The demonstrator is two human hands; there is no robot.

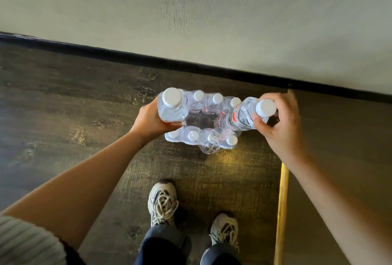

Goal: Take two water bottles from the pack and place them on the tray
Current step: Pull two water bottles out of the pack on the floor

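Note:
A shrink-wrapped pack of water bottles (209, 135) with white caps stands on the dark wooden floor near the wall. My left hand (150, 120) grips a clear bottle (172, 106) upright above the pack's left end. At the right end, my right hand (280, 124) holds a second bottle (246, 114) near its white cap, tilted so the base points into the pack. The pack's middle shows an open gap in the wrap. No tray is in view.
A pale wall with a black skirting board (191, 67) runs behind the pack. To the right lies a darker surface with a yellow wooden edge (282, 201). My two feet in pale sneakers (163, 203) stand just in front of the pack.

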